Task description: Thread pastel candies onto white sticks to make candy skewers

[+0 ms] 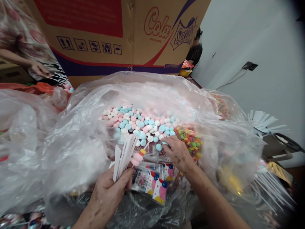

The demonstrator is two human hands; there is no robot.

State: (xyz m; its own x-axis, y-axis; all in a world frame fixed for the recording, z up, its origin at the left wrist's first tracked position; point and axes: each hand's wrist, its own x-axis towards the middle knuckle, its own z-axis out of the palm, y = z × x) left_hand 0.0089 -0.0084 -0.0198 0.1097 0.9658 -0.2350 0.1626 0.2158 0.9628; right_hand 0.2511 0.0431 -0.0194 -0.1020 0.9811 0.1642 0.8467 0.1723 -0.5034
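My left hand [111,187] is closed around a bunch of flat white sticks [122,157]. Beside them, a thin stick carries pink candies [137,159] and a small yellow-orange one above them. My right hand [179,152] reaches to the near edge of a heap of pink, white and blue round candies [143,124]. Its fingertips are bent together at a blue candy [165,143], partly hidden by the fingers. Another blue candy [158,147] lies just left of them. Printed clear packets [152,184] lie between my hands.
A clear plastic bag [83,124] surrounds the heap, with small ring-shaped gummies [192,144] at its right. Behind stands a large cardboard box [95,68]. At left, a co-worker's hand [39,68] holds white sticks. More white sticks [264,122] stand at right.
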